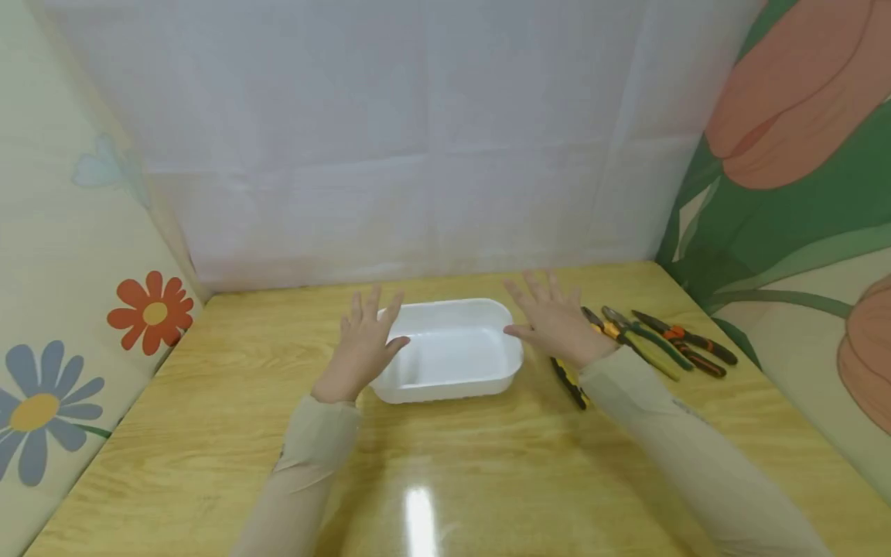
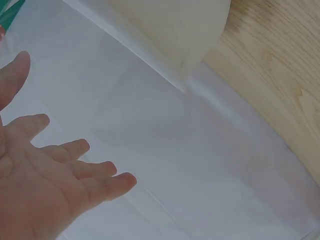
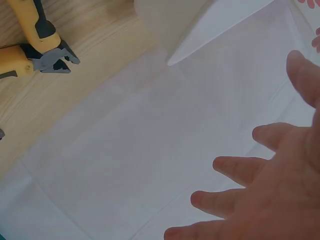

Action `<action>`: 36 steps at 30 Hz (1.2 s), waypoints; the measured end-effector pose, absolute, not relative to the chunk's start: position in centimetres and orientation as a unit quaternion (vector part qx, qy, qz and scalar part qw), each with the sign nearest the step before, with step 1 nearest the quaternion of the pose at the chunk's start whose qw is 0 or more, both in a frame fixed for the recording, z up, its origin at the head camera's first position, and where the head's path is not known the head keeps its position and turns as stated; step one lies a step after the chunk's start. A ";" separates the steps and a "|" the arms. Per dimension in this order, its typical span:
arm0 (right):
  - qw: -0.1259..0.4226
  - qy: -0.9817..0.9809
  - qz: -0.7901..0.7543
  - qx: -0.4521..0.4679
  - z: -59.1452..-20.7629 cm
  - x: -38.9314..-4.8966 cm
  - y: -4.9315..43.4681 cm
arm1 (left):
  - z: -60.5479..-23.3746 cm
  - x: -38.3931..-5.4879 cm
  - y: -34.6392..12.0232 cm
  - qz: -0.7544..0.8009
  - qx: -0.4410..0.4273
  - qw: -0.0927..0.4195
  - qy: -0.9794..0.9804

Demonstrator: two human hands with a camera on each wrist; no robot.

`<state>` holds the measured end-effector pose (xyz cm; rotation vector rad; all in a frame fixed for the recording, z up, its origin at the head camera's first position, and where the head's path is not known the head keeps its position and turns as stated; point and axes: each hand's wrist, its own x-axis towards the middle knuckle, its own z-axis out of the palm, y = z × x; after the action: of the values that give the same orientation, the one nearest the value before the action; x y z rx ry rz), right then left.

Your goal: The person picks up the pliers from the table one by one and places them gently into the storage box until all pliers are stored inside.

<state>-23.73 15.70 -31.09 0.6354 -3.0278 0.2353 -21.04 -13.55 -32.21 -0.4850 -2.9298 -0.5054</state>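
In the head view a white rectangular plastic tray (image 1: 448,387) with rounded corners rests on the table, and nothing shows inside it. My left hand (image 1: 360,346) is raised by its left end, fingers spread and straight. By the right end is my right hand (image 1: 559,326), spread the same way. Both wrist views show bare palms with nothing held; whether either hand touches the tray I cannot tell. Yellow-and-black pliers (image 1: 572,382) lie partly hidden under the right hand and wrist; their jaws stand apart in the right wrist view, near the tray (image 3: 185,22).
Right of the tray lie green-handled pliers (image 1: 654,346) and long-nosed pliers (image 1: 703,352) with black-and-orange handles. The wooden table (image 1: 487,464) ends at a white cloth backdrop (image 1: 418,155). Flower-patterned panels (image 1: 800,255) stand at both sides.
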 end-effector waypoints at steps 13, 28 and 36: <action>0.047 -0.979 0.086 0.178 -31.4 -23.4 17.3 | -33.9 -21.2 -14.6 -0.306 -0.126 0.003 -0.944; 0.062 -0.986 0.110 0.113 -32.7 -22.7 18.5 | -35.2 -21.2 -16.0 -0.403 -0.068 -0.038 -0.912; 0.058 -0.985 0.115 0.116 -34.1 -22.2 19.5 | -35.1 -21.1 -17.1 -0.426 -0.035 -0.092 -0.899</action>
<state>-22.19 19.51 -34.15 0.3529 -2.9853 0.3483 -21.13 -17.08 -35.11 -0.1181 -3.0039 -1.4223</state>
